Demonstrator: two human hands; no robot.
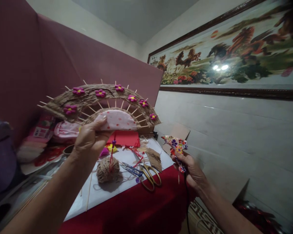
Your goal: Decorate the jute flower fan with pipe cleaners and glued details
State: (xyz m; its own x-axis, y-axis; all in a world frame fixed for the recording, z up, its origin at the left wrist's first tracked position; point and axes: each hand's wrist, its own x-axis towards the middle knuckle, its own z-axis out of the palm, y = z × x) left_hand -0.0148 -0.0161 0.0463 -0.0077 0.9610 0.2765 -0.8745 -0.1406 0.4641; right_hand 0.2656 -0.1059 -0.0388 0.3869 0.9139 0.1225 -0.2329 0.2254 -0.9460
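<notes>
My left hand (94,131) grips a handmade fan (91,92) by its lower middle, thumb on the pale pink fabric half-circle (120,120). Twine wraps the fan's wooden sticks, whose tips poke out along the arc, and several magenta flowers with yellow centres sit on it. A red tassel with a purple bead (114,142) hangs below. In my right hand (189,165) is a flower-patterned glue gun (177,143), nozzle pointing left, its black cord dropping down. Fan and glue gun are apart. Under the fan lies a ball of twine (107,169).
On the white sheet (100,198) over a red cloth (127,217) lie gold-handled scissors (150,178), blue-handled snips (132,169), a brown scrap (154,158) and red paper (127,138). Packets (42,130) and a purple container (2,156) stand left. A framed horse picture (224,55) hangs right.
</notes>
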